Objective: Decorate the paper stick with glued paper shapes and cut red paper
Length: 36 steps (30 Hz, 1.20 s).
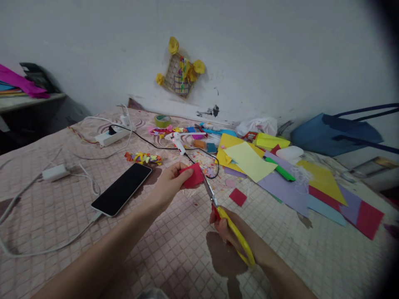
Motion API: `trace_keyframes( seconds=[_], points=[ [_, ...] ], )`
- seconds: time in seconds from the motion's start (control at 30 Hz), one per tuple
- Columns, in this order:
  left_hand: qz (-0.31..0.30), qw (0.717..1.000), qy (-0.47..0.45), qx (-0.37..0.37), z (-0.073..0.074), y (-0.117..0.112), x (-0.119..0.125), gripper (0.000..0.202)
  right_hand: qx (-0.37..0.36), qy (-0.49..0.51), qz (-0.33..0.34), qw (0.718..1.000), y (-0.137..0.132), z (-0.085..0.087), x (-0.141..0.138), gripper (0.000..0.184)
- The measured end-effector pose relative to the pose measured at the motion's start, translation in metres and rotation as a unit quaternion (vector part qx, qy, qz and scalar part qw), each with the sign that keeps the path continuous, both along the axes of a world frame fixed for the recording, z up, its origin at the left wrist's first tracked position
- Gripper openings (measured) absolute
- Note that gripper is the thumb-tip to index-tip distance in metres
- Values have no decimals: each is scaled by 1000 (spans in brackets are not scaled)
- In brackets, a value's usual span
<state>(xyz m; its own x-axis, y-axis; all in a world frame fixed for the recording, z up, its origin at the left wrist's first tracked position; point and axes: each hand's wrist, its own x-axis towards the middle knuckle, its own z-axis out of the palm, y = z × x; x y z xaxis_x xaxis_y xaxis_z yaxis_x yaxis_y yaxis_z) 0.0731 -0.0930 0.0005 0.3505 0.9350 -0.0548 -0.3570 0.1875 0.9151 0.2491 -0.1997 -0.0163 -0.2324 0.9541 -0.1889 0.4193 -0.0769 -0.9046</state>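
Between the thumb and fingers of my left hand (pixel 174 179) is a small red paper square (pixel 193 176). My right hand (pixel 225 226) grips a pair of scissors (pixel 238 237) with yellow and red handles. The scissor blades point up and to the left, right at the right edge of the red square; whether they are cutting into it I cannot tell. A second red paper piece (pixel 237 197) lies flat on the patterned cloth, just to the right of the blades.
A phone (pixel 122 189) on a cable lies left of my hands. Behind them are a glue gun (pixel 177 142), a power strip (pixel 112 135) and green tape (pixel 162 121). Coloured paper sheets (pixel 249 161) and a green cutter (pixel 280 169) spread to the right, near a blue bag (pixel 335 133).
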Motion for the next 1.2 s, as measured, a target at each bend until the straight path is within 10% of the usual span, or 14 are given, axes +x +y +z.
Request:
trace_keyframes(
  seconds=[1.2],
  points=[
    [11, 1000, 14, 12, -4, 0, 2, 25, -51, 27, -29, 998, 0, 13, -5, 56]
  ],
)
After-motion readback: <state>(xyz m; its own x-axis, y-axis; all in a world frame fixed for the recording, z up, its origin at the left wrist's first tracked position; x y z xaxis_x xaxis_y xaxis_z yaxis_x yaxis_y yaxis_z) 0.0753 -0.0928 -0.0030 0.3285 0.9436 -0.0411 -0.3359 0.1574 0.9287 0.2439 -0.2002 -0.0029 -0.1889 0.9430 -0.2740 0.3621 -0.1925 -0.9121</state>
